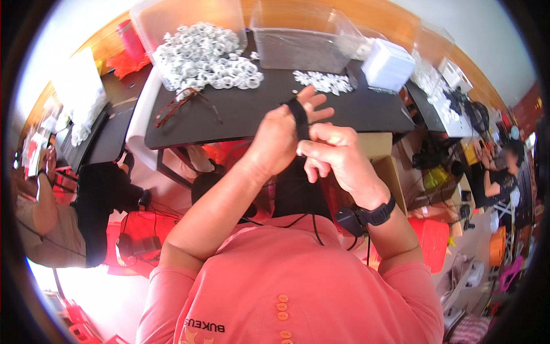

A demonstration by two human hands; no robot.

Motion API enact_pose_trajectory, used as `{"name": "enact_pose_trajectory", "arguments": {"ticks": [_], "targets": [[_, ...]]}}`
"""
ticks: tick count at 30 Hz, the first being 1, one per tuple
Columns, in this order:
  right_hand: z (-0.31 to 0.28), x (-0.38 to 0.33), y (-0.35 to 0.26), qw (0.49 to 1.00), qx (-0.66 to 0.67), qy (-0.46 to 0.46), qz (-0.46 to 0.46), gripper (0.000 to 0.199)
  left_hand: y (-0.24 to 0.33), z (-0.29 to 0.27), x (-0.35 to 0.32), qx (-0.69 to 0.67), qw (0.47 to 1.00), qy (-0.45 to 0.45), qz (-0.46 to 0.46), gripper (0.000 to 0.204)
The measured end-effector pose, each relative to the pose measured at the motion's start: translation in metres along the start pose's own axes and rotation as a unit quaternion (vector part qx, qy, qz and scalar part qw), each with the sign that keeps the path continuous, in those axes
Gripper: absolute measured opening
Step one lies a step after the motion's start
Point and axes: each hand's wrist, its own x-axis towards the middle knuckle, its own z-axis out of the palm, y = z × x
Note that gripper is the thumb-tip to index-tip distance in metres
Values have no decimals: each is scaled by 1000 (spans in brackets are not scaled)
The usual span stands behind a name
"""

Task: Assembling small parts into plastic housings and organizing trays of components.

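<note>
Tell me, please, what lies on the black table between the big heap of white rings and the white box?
In the head view, between the heap of white rings and the white box stand a clear plastic bin and, nearer, a small cluster of white rings.

Ring pile (pixel 203 57) on table (pixel 252 112) left, box (pixel 388 64) right, bin (pixel 303 40) btwn, behind hands.

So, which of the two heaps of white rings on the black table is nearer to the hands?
The small heap of white rings, lying flat just beyond the left hand. The big heap spills from a tilted clear bin further left.
</note>
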Motion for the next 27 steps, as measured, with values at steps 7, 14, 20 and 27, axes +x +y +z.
{"name": "enact_pose_trajectory", "arguments": {"ticks": [7, 14, 20, 27], "targets": [[12, 1, 14, 999, 11, 5, -33, 14, 3, -27, 8, 320, 943, -45, 76, 85], [26, 4, 22, 998, -14, -15, -63, 25, 6, -21, 35, 147, 988, 10, 40, 97], [12, 6, 28, 995, -53, 45, -70, 27, 15, -11, 55, 648, 704, -52, 286, 89], [38, 0, 14, 985, -115, -33, -127, 27, 16, 13, 77, 247, 953, 71, 161, 82]]}}
